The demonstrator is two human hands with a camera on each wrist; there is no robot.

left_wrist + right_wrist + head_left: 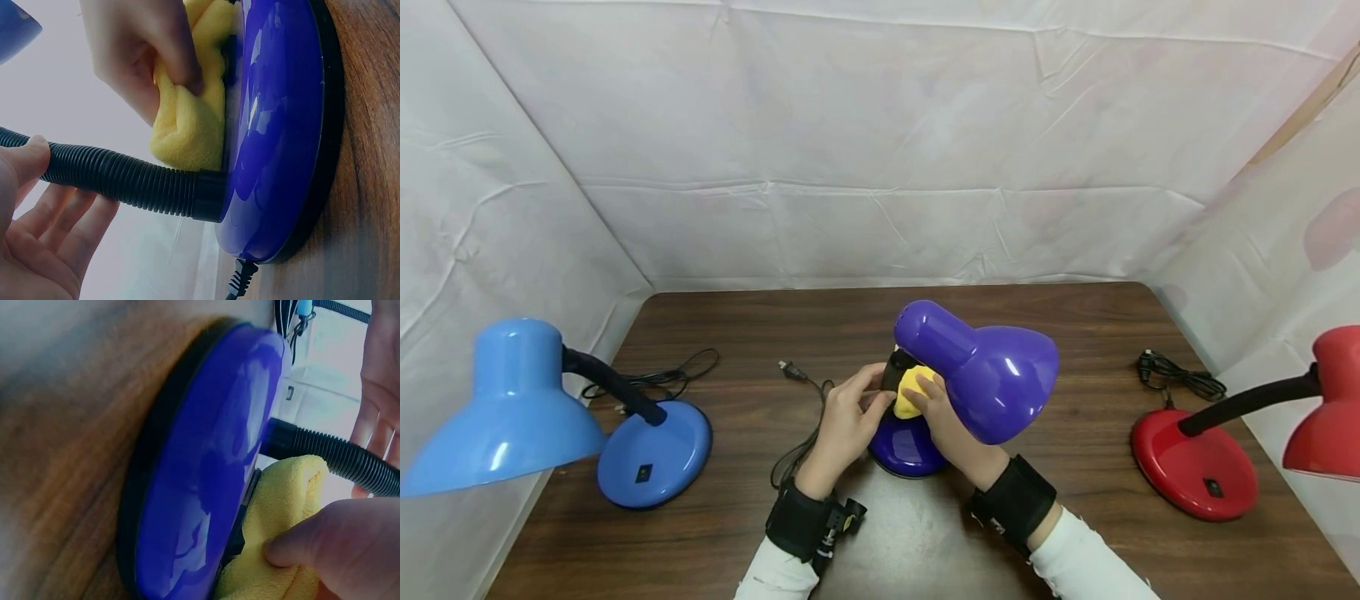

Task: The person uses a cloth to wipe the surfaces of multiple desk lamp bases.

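the red lamp's shade (1326, 417) is cut off by the right edge.

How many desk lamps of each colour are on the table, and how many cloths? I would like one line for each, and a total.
Blue lamp: 1
Purple lamp: 1
Red lamp: 1
Yellow cloth: 1
Total: 4
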